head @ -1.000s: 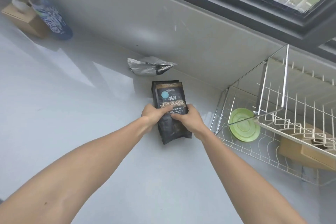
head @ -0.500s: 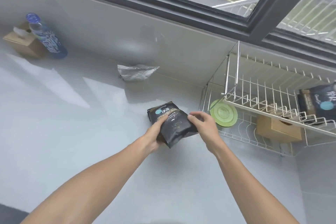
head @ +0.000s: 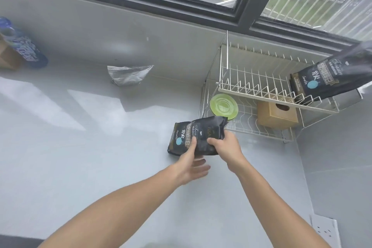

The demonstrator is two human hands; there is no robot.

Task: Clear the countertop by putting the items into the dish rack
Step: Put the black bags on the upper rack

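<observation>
Carried rightward since the earlier frames, the black coffee bag [head: 196,138] now hangs above the table [head: 80,157], its far corner overlapping the near-left corner of the dish rack [head: 225,84] at about 1 o'clock from the hands. Right hand [head: 224,147]: grip closed around the bag's right half, thumb on top. Left hand [head: 190,164]: thumb on the printed face, remaining fingers spread loosely beneath; its hold appears light, and whether those fingers touch the bag cannot be told because of blur.

Done so far, judging from the rack's contents: a second black bag [head: 330,78] leans on the upper tier at 3 o'clock; a green plate [head: 223,106] and a brown tissue box [head: 276,114] sit on the lower tier beneath it.

In hand: transfer of the held bag, not yet inside the rack.

Left to do, as far as visible: a crumpled silver pouch [head: 128,74] lies on the table against the wall at 11 o'clock; a blue-labelled bottle [head: 24,50] and a brown box [head: 7,57], partly cut off, lie touching at the far 9 o'clock edge. The task appears roughly half complete, with three rack items placed, one in transit, three outstanding.
</observation>
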